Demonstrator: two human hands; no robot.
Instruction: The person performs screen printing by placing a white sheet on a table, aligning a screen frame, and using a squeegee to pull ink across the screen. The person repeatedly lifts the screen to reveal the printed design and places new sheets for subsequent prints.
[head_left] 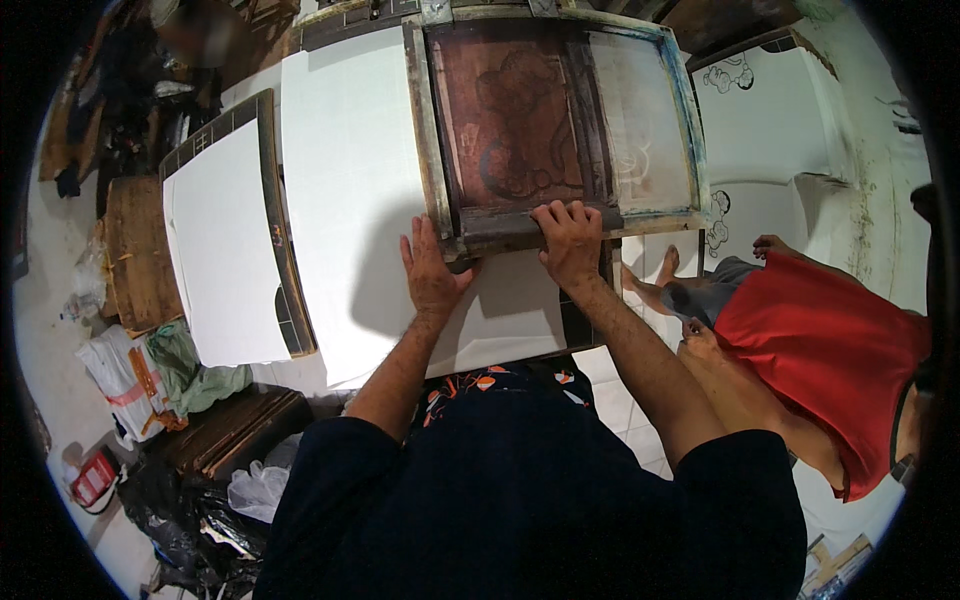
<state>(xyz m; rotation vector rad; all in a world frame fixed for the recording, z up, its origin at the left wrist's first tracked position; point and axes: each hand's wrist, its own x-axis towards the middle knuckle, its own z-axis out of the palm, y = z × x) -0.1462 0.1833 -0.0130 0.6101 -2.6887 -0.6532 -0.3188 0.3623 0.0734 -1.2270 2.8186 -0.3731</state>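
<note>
Open white sheet [345, 130] left of frame edge [426, 130]; left fingers [429, 236] spread, right fingers [559, 212] curled over dark bar [500, 222].

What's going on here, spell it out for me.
A person stands at a surface covered by a white sheet, over which lies a wooden frame with a reddish-brown panel. The left hand rests, fingers spread, at the frame's near left corner. The right hand has its fingers curled over a dark bar along the near edge. At right, another person in a red top is close by.
</note>
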